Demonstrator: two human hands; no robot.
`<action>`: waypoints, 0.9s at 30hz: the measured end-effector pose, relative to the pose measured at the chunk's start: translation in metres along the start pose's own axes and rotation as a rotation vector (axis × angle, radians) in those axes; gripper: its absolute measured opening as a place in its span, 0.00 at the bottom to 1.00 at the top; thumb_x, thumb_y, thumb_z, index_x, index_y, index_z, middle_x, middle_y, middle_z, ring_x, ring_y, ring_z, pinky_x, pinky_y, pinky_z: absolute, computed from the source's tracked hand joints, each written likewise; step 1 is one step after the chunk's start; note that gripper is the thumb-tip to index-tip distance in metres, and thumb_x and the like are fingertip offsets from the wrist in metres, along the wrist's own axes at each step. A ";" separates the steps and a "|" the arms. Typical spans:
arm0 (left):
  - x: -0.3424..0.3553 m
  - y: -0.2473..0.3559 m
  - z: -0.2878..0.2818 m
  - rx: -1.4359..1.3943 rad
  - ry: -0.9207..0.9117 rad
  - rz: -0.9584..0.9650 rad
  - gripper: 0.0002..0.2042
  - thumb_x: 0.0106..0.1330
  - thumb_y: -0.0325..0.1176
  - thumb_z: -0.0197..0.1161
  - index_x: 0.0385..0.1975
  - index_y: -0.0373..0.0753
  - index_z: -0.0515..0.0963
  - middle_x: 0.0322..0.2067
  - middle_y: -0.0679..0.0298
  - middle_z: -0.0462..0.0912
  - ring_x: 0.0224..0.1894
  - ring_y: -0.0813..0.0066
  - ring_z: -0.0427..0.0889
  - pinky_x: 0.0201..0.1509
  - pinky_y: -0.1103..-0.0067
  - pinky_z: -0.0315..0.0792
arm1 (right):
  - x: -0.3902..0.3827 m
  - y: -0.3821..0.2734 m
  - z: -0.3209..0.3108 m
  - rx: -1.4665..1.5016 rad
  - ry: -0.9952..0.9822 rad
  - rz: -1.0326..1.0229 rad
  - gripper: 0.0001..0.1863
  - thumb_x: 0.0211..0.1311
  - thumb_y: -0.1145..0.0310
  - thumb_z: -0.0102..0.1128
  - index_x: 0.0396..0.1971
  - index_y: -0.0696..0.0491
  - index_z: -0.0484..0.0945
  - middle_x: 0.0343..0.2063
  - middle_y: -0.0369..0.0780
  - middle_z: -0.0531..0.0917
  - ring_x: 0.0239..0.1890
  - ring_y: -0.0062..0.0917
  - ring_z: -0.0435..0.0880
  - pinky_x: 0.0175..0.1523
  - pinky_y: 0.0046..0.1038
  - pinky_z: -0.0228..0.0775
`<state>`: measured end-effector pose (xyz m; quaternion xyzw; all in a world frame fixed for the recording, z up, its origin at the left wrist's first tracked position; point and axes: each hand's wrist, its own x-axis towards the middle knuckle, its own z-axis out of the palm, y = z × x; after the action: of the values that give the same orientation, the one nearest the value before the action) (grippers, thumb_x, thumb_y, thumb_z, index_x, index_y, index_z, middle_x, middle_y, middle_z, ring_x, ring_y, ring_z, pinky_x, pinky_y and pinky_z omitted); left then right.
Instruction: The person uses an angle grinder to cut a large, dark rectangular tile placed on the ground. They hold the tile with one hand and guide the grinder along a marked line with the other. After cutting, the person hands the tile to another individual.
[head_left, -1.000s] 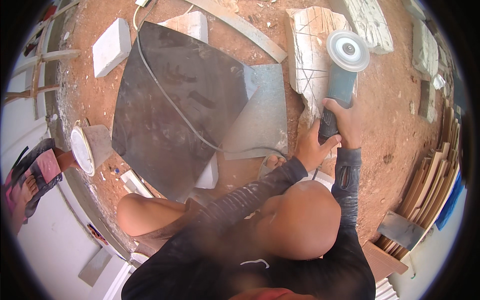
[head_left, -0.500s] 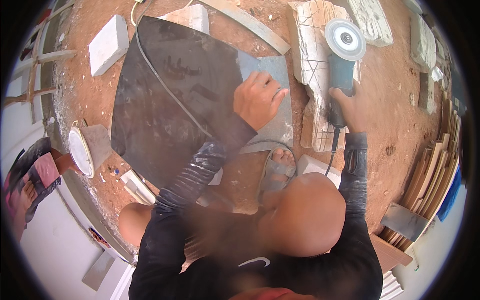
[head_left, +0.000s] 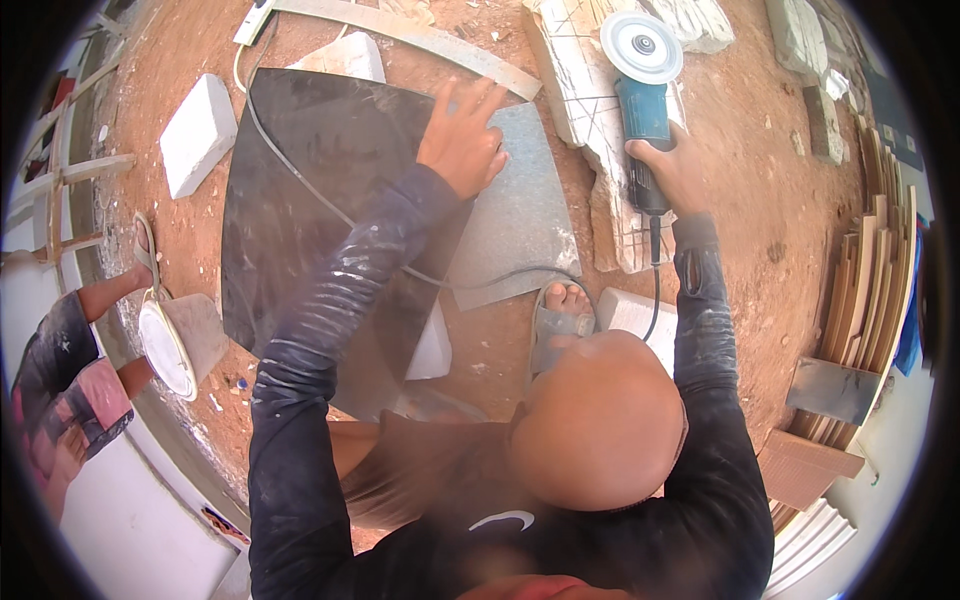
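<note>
My left hand (head_left: 463, 140), its fingers stretched out and apart, is over the far right edge of a dark, smooth slab (head_left: 310, 200). It seems to hold nothing; whether it touches the slab I cannot tell. Beside the slab's right edge shows a grey sheet (head_left: 515, 210), partly covered by it. My right hand (head_left: 682, 172) is wrapped round the black rear body of a teal angle grinder (head_left: 643, 110). The grinder's pale disc (head_left: 642, 48) points away from me, over a rough whitish block (head_left: 570, 70) with dark lines across it.
A grey cable (head_left: 310, 180) crosses the slab. A long flat strip (head_left: 420, 40) lies beyond it, near white blocks (head_left: 198, 135). At left, a person (head_left: 75, 370) sits by a pale bucket (head_left: 190, 340). Wooden boards (head_left: 865, 270) are stacked at right.
My left hand has moved away from me and leftward, and its curled fingers have spread. My right hand still holds the angle grinder. The view has shifted, bringing the other person's foot into sight.
</note>
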<state>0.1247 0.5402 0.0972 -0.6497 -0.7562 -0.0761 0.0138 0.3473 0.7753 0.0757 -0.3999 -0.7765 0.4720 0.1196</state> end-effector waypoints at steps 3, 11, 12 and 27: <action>-0.003 0.004 0.007 -0.051 0.051 -0.061 0.09 0.58 0.38 0.69 0.26 0.39 0.87 0.64 0.56 0.73 0.71 0.57 0.63 0.74 0.51 0.51 | -0.002 -0.001 0.001 0.023 0.004 -0.001 0.28 0.45 0.57 0.71 0.41 0.65 0.82 0.33 0.47 0.86 0.33 0.30 0.85 0.42 0.31 0.76; -0.011 -0.001 0.017 -0.228 0.168 -0.140 0.13 0.61 0.45 0.70 0.35 0.43 0.86 0.64 0.57 0.73 0.71 0.57 0.63 0.75 0.51 0.49 | -0.005 0.002 0.000 -0.028 0.042 -0.044 0.30 0.45 0.56 0.71 0.43 0.65 0.82 0.35 0.50 0.86 0.36 0.34 0.85 0.45 0.33 0.76; -0.010 -0.006 0.015 -0.167 0.145 -0.093 0.14 0.62 0.47 0.70 0.36 0.44 0.86 0.64 0.58 0.73 0.71 0.57 0.63 0.75 0.50 0.49 | -0.005 0.002 0.000 -0.037 0.042 -0.042 0.30 0.45 0.55 0.71 0.43 0.65 0.82 0.36 0.51 0.86 0.37 0.34 0.85 0.46 0.34 0.76; 0.028 -0.044 0.001 -0.214 -0.088 -0.014 0.09 0.62 0.37 0.66 0.36 0.40 0.83 0.33 0.58 0.85 0.44 0.56 0.82 0.69 0.62 0.67 | -0.004 0.018 0.001 -0.082 0.103 -0.063 0.39 0.44 0.51 0.72 0.51 0.67 0.79 0.45 0.58 0.82 0.47 0.45 0.84 0.54 0.37 0.74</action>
<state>0.0775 0.5611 0.0955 -0.6451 -0.7480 -0.1279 -0.0896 0.3582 0.7758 0.0608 -0.4036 -0.8002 0.4147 0.1576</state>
